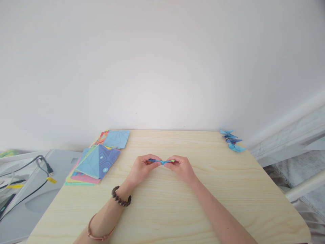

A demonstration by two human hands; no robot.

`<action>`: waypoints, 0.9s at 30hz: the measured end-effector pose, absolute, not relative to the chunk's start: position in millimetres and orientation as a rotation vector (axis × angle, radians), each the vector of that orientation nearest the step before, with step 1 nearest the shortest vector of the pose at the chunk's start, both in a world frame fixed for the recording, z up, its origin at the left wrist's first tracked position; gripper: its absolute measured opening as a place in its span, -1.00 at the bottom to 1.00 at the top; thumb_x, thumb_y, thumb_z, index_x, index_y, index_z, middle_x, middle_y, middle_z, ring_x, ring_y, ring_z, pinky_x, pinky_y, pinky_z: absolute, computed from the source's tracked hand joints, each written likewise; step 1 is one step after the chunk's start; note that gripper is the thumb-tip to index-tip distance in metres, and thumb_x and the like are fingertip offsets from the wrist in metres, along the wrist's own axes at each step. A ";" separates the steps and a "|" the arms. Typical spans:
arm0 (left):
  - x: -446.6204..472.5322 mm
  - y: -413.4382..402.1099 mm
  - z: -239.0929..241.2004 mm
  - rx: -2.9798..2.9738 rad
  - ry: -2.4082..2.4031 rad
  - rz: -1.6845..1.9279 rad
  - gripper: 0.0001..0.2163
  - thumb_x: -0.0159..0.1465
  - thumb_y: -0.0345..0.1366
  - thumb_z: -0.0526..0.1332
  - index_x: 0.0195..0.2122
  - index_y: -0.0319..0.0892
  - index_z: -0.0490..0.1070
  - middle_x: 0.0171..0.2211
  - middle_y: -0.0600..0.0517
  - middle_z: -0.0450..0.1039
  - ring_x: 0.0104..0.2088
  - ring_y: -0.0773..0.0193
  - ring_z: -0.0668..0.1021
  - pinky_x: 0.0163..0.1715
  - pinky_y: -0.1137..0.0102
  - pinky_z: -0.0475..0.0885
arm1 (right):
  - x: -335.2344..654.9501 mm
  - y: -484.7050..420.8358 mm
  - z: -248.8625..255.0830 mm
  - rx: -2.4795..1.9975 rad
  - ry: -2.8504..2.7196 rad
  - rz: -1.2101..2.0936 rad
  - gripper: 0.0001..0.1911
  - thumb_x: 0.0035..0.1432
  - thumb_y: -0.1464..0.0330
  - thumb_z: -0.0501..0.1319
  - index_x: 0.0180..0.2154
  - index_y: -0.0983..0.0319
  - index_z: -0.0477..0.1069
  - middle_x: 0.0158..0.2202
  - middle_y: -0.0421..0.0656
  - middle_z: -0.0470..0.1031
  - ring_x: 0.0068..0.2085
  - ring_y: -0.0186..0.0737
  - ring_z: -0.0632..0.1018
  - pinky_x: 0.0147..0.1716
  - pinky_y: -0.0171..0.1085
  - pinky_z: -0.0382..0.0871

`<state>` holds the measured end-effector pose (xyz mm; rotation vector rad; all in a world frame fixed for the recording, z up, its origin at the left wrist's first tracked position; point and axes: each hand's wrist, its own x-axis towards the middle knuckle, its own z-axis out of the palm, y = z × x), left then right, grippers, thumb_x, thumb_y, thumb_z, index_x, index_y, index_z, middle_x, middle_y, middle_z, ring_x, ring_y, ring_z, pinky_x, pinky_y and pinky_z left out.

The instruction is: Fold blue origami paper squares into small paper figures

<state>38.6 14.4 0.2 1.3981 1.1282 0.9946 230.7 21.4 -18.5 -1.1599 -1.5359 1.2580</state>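
A narrow piece of folded origami paper (163, 162), blue with a bit of yellow and red, is held level between my two hands above the middle of the table. My left hand (144, 167) pinches its left end between thumb and fingers. At the right end, the thumb and fingers of my right hand (182, 168) are closed on it in the same way. Most of the paper is covered by my fingers, so its full shape cannot be made out.
Colourful origami sheets (95, 164), some creased, are stacked on the table's left side, with a light blue creased sheet (116, 138) behind. Several folded blue paper figures (232, 140) line the back right corner. A white wall (162, 67) borders the wooden table (162, 210); cables (43, 166) lie left.
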 end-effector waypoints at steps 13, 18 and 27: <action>36.9 16.8 2.2 1.331 1.061 0.826 -0.76 0.05 -0.23 0.31 -0.30 -0.25 0.45 -0.35 -0.03 0.54 -0.35 0.23 0.55 -0.24 0.36 0.43 | 241.3 23.0 -11.2 -1.135 -1.736 0.918 -0.84 -0.01 0.27 0.27 -0.40 0.23 0.52 -0.47 -0.19 0.48 -0.44 -0.32 0.45 -0.39 -0.37 0.30; 34.8 17.4 -0.6 1.358 1.132 0.833 -0.77 0.06 -0.20 0.30 -0.31 -0.24 0.49 -0.42 -0.01 0.53 -0.36 0.25 0.54 -0.29 0.42 0.41 | 238.8 19.7 -8.4 -1.109 -1.727 0.929 -0.83 -0.02 0.27 0.28 -0.38 0.23 0.51 -0.44 -0.18 0.50 -0.43 -0.31 0.47 -0.36 -0.36 0.33; 39.5 17.8 1.0 1.260 1.101 0.871 -0.73 0.03 -0.22 0.33 -0.29 -0.27 0.45 -0.45 -0.01 0.53 -0.41 0.29 0.54 -0.33 0.43 0.41 | 233.6 22.9 -20.2 -1.130 -1.397 1.305 -0.73 -0.09 0.23 0.32 -0.35 0.28 0.48 -0.43 -0.14 0.52 -0.41 -0.28 0.49 -0.37 -0.32 0.38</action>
